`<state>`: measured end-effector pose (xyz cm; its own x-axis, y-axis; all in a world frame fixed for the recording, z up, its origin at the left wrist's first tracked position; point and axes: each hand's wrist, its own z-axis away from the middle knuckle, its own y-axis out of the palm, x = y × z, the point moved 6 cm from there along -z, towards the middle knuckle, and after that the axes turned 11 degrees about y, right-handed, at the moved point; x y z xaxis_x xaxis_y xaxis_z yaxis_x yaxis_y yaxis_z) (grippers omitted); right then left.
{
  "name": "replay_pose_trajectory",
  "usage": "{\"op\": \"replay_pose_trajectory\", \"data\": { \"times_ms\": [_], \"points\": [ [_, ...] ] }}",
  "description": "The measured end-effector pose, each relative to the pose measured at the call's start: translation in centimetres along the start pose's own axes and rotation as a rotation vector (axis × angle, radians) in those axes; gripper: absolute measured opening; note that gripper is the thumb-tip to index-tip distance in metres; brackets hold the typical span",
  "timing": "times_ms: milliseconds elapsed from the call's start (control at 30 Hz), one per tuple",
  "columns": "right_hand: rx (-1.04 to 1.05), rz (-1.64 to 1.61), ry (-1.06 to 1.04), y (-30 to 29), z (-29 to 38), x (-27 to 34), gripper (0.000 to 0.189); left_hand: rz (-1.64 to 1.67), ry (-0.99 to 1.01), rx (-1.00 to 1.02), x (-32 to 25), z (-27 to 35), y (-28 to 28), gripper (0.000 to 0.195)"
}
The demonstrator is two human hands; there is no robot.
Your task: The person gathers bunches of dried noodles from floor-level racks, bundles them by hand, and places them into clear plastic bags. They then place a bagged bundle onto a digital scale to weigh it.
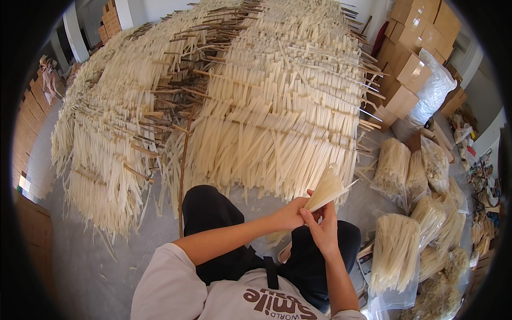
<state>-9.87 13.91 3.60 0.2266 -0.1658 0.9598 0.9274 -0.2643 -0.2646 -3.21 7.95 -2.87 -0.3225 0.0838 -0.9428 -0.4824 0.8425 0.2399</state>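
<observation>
Above my right knee, I hold a fanned bundle of pale, flat dried strips [327, 187] in both hands. My left hand [294, 213] wraps around its narrow lower end. My right hand [323, 230] grips the same end from the right, its thumb lying along the strips. The wide end points up and away from me, with a thin tip sticking out to the right. Just beyond the bundle hangs a broad layered mass of similar strips [256, 156], draped in rows over wooden sticks.
A second draped mass [104, 172] spreads to the left. One upright stick [185, 172] stands by my left knee. Clear bags of strips [394, 252] crowd the floor at right. Cardboard boxes [408, 72] are stacked behind them. Far left, a person [51, 78] in a hat stands.
</observation>
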Motion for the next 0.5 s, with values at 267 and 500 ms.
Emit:
{"op": "replay_pose_trajectory", "data": {
  "times_ms": [267,500],
  "points": [
    [-0.106,0.342,-0.251,-2.7,0.8,1.7,0.050,-0.518,-0.017,-0.254,-3.1,-1.0,-4.3,0.026],
    [-0.531,0.301,-0.193,-13.1,4.9,-1.5,0.032,-0.453,0.148,-0.549,-6.5,-1.1,-13.4,0.010]
  ]
}}
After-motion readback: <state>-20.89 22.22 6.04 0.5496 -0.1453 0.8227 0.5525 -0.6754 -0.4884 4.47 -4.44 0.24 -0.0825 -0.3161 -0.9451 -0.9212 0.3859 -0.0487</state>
